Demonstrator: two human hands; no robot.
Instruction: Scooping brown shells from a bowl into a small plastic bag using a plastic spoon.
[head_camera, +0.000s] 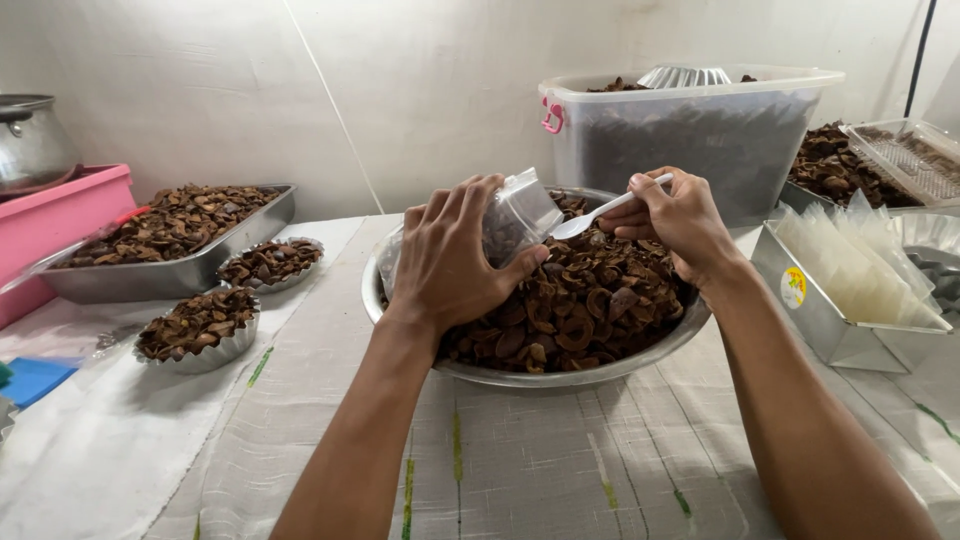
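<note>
A wide metal bowl (560, 376) heaped with dark brown dried ring-shaped pieces (590, 300) sits in front of me. My left hand (450, 260) grips a small clear plastic bag (515, 222), tilted with its mouth toward the right, over the bowl. My right hand (675, 218) holds a white plastic spoon (592, 216) whose bowl points at the bag's opening. Some brown pieces show inside the bag.
A rectangular metal tray (255, 235) and two small fluted tins (205, 325) (272, 263) of the same pieces lie left. A big clear tub (690, 135) stands behind. A metal box of empty bags (850, 285) is right. Pink bin (60, 215) far left.
</note>
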